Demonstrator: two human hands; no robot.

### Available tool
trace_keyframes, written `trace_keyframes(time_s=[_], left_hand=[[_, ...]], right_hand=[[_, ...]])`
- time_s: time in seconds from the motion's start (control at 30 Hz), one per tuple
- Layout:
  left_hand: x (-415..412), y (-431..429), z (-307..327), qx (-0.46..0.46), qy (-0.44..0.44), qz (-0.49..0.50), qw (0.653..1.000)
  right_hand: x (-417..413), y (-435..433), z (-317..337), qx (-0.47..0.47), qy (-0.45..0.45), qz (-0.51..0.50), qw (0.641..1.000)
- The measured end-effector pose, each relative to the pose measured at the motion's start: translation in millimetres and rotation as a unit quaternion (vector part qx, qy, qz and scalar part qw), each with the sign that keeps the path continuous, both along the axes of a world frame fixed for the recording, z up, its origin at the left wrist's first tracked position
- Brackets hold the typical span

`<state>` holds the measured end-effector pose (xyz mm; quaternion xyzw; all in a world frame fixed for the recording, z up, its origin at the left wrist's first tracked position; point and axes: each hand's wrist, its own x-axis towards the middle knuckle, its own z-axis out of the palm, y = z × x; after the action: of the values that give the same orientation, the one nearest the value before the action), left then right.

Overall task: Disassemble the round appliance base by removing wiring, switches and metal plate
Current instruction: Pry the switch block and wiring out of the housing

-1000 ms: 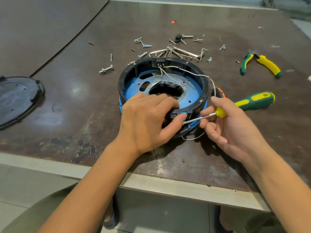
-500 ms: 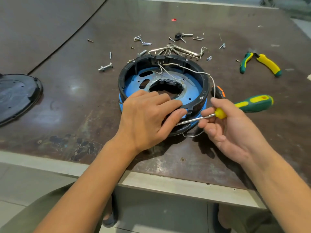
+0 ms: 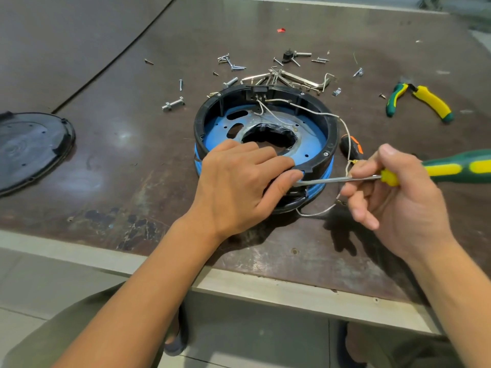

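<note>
The round appliance base point(image 3: 330, 134), a black ring over blue plastic, lies on the brown table point(image 3: 292, 27). Inside it sits a blue metal plate point(image 3: 310, 131) with a torn dark hole in the middle. White wires point(image 3: 316, 110) run from a black switch block point(image 3: 256, 92) at the far rim and loop over the right rim. My left hand point(image 3: 236, 181) grips the near rim, thumb against the side. My right hand point(image 3: 393, 197) holds a green-and-yellow screwdriver point(image 3: 451, 168); its metal tip touches the base's side next to my left thumb.
Loose screws, bolts and bent metal strips point(image 3: 287, 77) lie scattered behind the base. Green-and-yellow pliers point(image 3: 422, 100) lie at the right. A black round cover point(image 3: 32, 147) rests at the left edge. A black-and-orange tool point(image 3: 352, 147) lies just right of the base.
The screwdriver shaft has levelled out and its tip sits further under my left thumb against the base's side. My left hand keeps its hold on the rim.
</note>
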<state>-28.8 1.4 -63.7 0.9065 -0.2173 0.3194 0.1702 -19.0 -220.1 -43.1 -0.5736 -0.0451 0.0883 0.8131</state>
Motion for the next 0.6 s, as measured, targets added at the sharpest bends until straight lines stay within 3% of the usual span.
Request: trace_keyframes(time_s=[0.37, 0.43, 0.6], left_hand=[[0, -2, 0, 0.009, -0.011, 0.004, 1.0], [0, -2, 0, 0.009, -0.012, 0.002, 1.0], [1, -1, 0, 0.009, -0.006, 0.0, 1.0]], right_hand=[[19, 4, 2, 0.0, 0.198, -0.048, 0.979], [14, 6, -1, -0.017, 0.156, -0.03, 0.987], [-9, 3, -4, -0.044, -0.09, 0.034, 0.994]])
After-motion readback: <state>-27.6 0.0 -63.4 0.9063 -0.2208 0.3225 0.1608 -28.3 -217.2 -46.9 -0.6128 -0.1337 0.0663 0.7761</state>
